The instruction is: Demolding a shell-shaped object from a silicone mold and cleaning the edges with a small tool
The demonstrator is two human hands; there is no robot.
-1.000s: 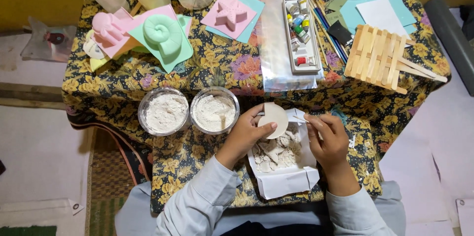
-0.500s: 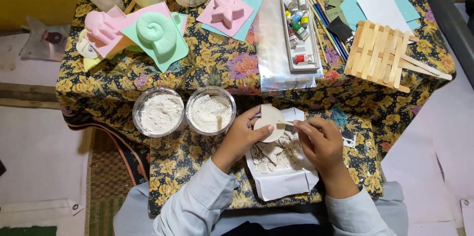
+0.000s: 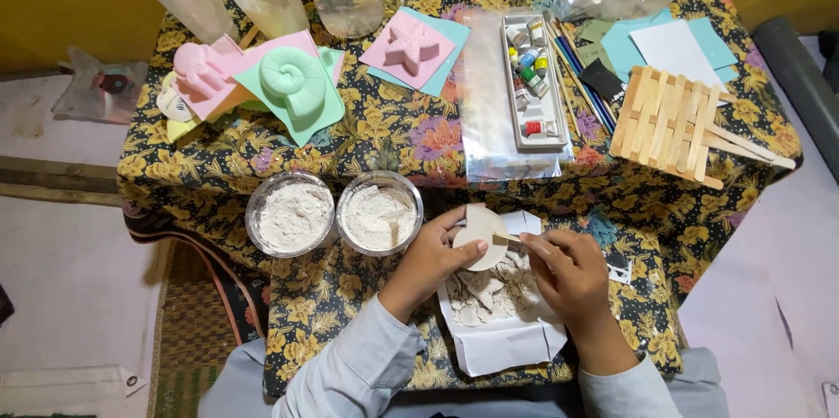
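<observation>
Both hands are busy with one small thing. Fingers of the left hand (image 3: 434, 252) curl around a round, flat plaster piece (image 3: 480, 236) and hold it tight by its edge. It is lifted up, a little above the table. Just to the right of it, the right hand (image 3: 568, 271) pinches a thin wooden stick (image 3: 504, 238), and the tip of the stick touches the plaster piece.

Right under the grip lies a white sheet of paper (image 3: 507, 344) with broken plaster bits (image 3: 489, 289) piled on it (they look crumbly and grey-white).

Just left of the holding hand stand two clear round tubs of white powder (image 3: 379, 213), side by side and almost touching.

Farther away from the hands, past the tubs, sit soft moulds: a green shell mould (image 3: 293, 84), a pink mould (image 3: 199, 70) beside it, and a pink star mould (image 3: 409, 44) on blue paper.

Straight up from the grip is a tray of little paint tubes (image 3: 534, 81) lying on a clear plastic bag. Up and to the right of the stick hand rests a raft of wooden craft sticks (image 3: 669, 121).

Everything sits on a table with a flowery yellow cloth (image 3: 393, 138).
</observation>
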